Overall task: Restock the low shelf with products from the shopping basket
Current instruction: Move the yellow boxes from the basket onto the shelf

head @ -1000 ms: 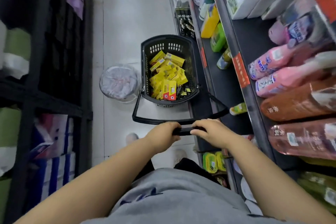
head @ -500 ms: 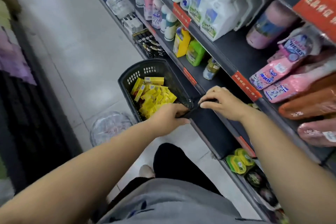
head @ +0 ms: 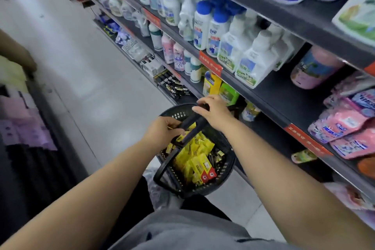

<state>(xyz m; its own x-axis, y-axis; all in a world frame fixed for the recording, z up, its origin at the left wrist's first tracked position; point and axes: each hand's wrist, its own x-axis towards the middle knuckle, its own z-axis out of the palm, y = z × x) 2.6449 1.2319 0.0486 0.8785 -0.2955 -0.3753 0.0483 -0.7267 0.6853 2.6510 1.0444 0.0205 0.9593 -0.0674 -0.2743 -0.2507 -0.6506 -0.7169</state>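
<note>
Head view: The basket (head: 227, 170) is much closer now. A second ago it sits far out on the floor (head: 105, 91), and the long handle (head: 192, 126) reaches back to the person. Now the basket is right in front of the legs, and the handle stands up over it. I cannot tell if the basket rests on the floor or hangs in the air.

The left hand (head: 162, 130) holds the handle, with its fingers wrapped tight round the bar. The right hand (head: 215, 111) holds the far end of the handle, with its fingers curled over the top. Both hands were on the handle a second ago too, so nothing has been let go.

The yellow boxes (head: 194, 156) are all in the basket, piled up. None is in a hand and none is on the shelf yet.

The head has turned as well. Before, it looks straight down. Now it looks along the aisle, past the white bottles (head: 215, 32) and the pink packs (head: 343, 126).

The low shelf (head: 267, 130) is just beside the basket, on the right. So I think the person is bringing the basket to the right spot. The filling has not started. Next, one hand must likely come off the handle and pick up a box.
</note>
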